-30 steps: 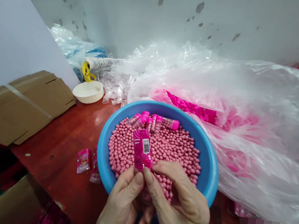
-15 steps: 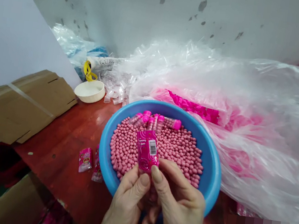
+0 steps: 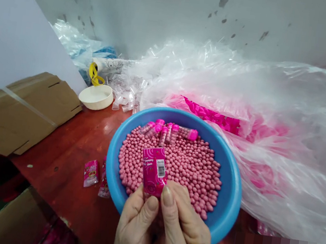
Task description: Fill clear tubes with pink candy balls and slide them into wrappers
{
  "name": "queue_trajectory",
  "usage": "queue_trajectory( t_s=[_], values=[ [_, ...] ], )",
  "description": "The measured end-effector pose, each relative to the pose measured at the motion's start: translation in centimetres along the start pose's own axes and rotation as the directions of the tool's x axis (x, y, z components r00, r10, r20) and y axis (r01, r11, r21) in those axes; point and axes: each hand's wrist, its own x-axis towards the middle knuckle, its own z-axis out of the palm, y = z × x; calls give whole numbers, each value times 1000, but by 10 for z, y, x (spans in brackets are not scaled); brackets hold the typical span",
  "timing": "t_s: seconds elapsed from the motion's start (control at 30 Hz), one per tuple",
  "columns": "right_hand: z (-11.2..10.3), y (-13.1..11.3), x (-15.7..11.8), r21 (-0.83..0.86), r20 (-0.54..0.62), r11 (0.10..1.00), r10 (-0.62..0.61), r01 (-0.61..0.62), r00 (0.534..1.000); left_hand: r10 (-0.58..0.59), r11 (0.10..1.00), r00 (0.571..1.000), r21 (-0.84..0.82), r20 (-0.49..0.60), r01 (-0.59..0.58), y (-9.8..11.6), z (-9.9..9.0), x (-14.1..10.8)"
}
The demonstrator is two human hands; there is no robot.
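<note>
A pink printed packet (image 3: 154, 169) with a barcode is held over the near part of a blue basin (image 3: 230, 212). My left hand (image 3: 136, 223) pinches its lower left edge between thumb and fingers, and my right hand (image 3: 180, 225) grips the lower right corner. The packet's bottom end is hidden behind the thumbs. Pink beads (image 3: 187, 162) fill much of the basin. Several clear tubes with pink caps (image 3: 169, 133) lie on the beads at the back. Left of the basin, two pink packets (image 3: 91, 173) rest on the red table (image 3: 64, 156).
Folded cardboard (image 3: 27, 115) lies at the left. A white round dish (image 3: 96, 97) and loose clear tubes (image 3: 126, 92) stand behind. Large plastic bags (image 3: 275, 97), one showing pink pieces (image 3: 212, 117), fill the back and right along the wall.
Both hands and the packet have moved slightly down and left, and the hands have come closer together. The view has shifted a little.
</note>
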Motion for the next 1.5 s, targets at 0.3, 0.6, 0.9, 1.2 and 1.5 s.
queue_trajectory(
  t_s=[0.3,0.6,0.9,1.2,1.5],
  values=[
    [-10,-4,11,17,-59,1000,3,-2,998,-15,989,999,147,44,8,3,7,3],
    [-27,-22,41,137,148,933,314,-334,938,27,940,991,333,130,-69,1,6,3],
    [-25,-13,46,273,91,872,397,-407,913,-66,984,997,168,43,58,9,12,8],
    [-22,-19,38,-178,-83,982,-82,66,993,-97,986,990,146,100,81,11,12,7],
    [-21,-7,33,165,80,958,223,-234,972,-22,985,998,174,64,10,7,12,8]
  ],
)
